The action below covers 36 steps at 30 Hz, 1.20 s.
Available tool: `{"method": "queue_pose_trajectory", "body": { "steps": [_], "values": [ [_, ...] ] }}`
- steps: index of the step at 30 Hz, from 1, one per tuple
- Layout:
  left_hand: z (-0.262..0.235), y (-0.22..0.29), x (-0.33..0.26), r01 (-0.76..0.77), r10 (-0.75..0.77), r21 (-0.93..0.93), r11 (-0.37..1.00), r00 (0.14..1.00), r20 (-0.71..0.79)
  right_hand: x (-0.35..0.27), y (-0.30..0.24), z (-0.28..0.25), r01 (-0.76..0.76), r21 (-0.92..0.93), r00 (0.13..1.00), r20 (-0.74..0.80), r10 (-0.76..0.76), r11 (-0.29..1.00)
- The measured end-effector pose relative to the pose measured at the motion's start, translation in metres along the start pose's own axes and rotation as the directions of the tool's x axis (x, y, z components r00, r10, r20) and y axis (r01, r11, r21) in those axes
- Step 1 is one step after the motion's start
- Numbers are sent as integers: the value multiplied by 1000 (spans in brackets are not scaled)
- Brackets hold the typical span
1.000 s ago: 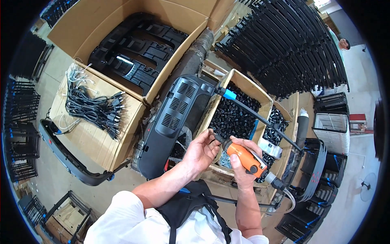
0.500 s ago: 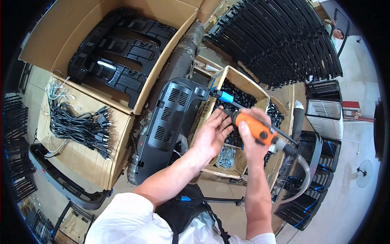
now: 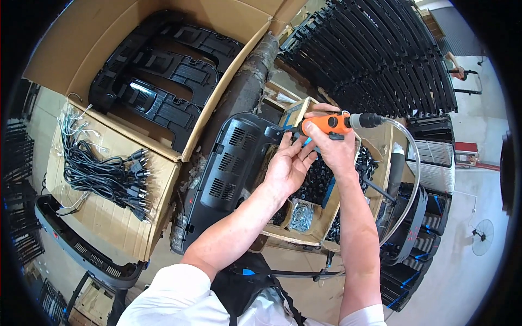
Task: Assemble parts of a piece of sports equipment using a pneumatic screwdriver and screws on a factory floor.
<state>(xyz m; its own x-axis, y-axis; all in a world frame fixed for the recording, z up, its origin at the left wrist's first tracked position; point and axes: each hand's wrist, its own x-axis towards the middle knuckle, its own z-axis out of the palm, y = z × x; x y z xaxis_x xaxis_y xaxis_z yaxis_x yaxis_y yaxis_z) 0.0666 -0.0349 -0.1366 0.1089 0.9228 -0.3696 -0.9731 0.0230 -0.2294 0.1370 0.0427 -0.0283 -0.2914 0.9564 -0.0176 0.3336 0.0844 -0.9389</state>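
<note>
My right hand (image 3: 329, 144) grips an orange air screwdriver (image 3: 329, 124). Its bit end points left, at the upper right corner of a black vented plastic housing (image 3: 231, 157). Just below the tip is my left hand (image 3: 288, 163), palm up with fingers partly curled and apart; I see nothing held in it. Whether its fingertips touch the housing is hard to tell. Beneath my hands stands a wooden box (image 3: 321, 239) with compartments, holding silver screws (image 3: 300, 216) and small black parts (image 3: 312, 179). A blue-handled tool behind my fingers is mostly hidden.
A cardboard box (image 3: 187, 146) with black plastic panels (image 3: 182, 70) stands at upper left. Black power cords (image 3: 100, 174) lie on cardboard at left. Stacked black frames (image 3: 375, 54) rise at upper right. The screwdriver's clear hose (image 3: 418, 163) loops down on the right.
My right hand has raised the screwdriver and swung it more level, its bit now at the housing's corner. My left hand has moved slightly with it, its fingers no longer around the bit.
</note>
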Motion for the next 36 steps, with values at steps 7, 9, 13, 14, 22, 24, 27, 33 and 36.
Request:
{"method": "queue_pose_trajectory", "body": {
  "steps": [7,9,13,14,22,24,27,33,36],
  "values": [
    [10,15,-21,86,1,463,882,983,-184,4,9,2,-9,-114,999,31,13,993],
    [7,35,-24,-152,292,622,768,948,-129,8,15,6,1,-91,999,42,3,996],
    [62,87,-19,-493,551,660,567,823,141,9,17,9,3,-122,1000,30,0,992],
    [75,95,-18,-545,577,677,495,788,214,9,16,8,-9,-161,999,37,16,987],
    [63,122,12,-393,250,625,-674,675,694,12,22,7,-19,-181,999,44,28,983],
    [47,121,16,-292,25,324,-900,707,707,10,31,8,8,-124,1000,29,-4,992],
    [11,126,18,-249,-127,134,-959,804,581,11,28,16,66,-199,997,49,-57,978],
    [14,125,16,-237,-138,114,-965,827,545,0,25,9,54,-78,999,14,-53,996],
    [22,119,14,-213,-127,113,-971,850,512,-4,-1,-9,88,57,993,-85,-83,994]
  ]
}}
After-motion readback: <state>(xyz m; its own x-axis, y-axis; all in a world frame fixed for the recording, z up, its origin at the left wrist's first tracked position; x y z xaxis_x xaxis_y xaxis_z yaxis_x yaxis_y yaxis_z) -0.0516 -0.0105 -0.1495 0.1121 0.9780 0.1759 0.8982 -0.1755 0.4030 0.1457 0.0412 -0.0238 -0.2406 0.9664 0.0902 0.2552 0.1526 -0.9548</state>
